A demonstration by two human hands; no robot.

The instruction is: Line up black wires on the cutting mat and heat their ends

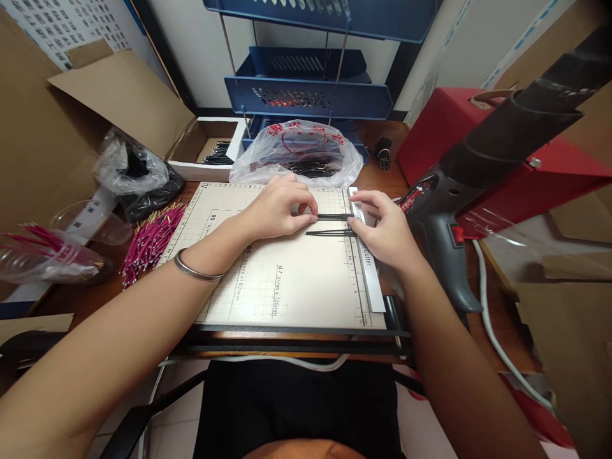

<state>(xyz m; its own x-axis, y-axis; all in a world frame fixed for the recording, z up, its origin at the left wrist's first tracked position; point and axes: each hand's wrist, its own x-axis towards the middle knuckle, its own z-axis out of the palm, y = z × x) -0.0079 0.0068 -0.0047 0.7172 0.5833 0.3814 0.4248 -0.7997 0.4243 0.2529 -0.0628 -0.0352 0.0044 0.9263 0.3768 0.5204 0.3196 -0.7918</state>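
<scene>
A cream paper cutter board (306, 280) with printed grid lines lies in front of me. Across its right side run thin black wires (332, 217), roughly parallel to a second small group of black wires (329, 233) just nearer to me. My left hand (284, 209) pinches the left end of the farther wires between thumb and fingers. At the cutter's right edge, my right hand (385, 228) has its thumb on the right end of those wires, its index finger stretched past them over the white edge strip (375, 287). The right fingers' undersides are hidden.
Pink wires (152, 239) lie left of the board. Behind it stand a clear plastic bag (296, 150) of dark wires, an open carton (205, 131) and blue shelves (306, 95). A heat gun (459, 223) and a red box (564, 153) occupy the right.
</scene>
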